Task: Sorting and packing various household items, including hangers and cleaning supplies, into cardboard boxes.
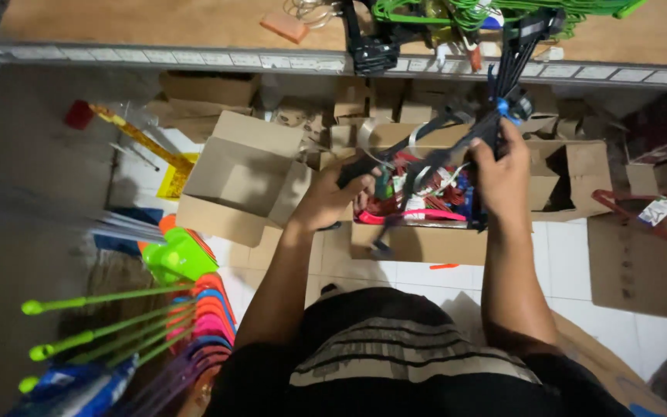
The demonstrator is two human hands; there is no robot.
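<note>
Black hangers (457, 139) in both hands, fingers (482, 148) partly hidden.

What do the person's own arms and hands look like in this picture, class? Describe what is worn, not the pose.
Both forearms are bare to above the elbow, with no sleeves in view. The left hand and right hand wear no gloves. No watch or bracelet shows on either wrist; rings cannot be made out.

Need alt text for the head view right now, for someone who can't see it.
Both hands, left hand and right hand, grip a bundle of dark hangers above an open cardboard box of red and pink hangers on a white tiled floor, below a wooden shelf.
</note>
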